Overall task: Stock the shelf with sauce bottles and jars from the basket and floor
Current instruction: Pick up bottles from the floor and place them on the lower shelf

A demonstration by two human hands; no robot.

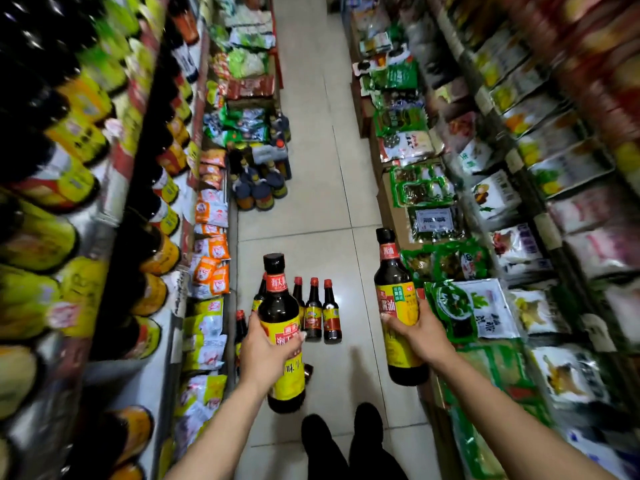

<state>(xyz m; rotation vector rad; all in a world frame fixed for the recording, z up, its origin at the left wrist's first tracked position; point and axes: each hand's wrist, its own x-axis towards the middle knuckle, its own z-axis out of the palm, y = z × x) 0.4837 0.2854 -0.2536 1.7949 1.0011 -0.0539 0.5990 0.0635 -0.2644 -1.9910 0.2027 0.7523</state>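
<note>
Left hand [266,348] and right hand [420,332] each curl round a large bottle, held above the aisle floor [311,140].
The left-side shelf [119,178] looks crowded, so sliding either in may knock its neighbours. The left soy sauce bottle [277,306] and right soy sauce bottle [393,271] stand upright, caps up. A low swing could topple the small sauce bottles [313,315] on the floor.

To your right you had green-edged packets of dark greens [450,317] laid flat on brown cardboard boxes [391,206], with white pouches [498,195] ranked just beyond them. Low on your left sat orange-and-white sachets [211,268], and nearer you, directly below those, yellow-and-white packets [204,327]. Far down the aisle on the left were green-and-white bags [249,60] heaped above a red-printed carton [251,88]; the print on every item was too blurred to read.
</note>
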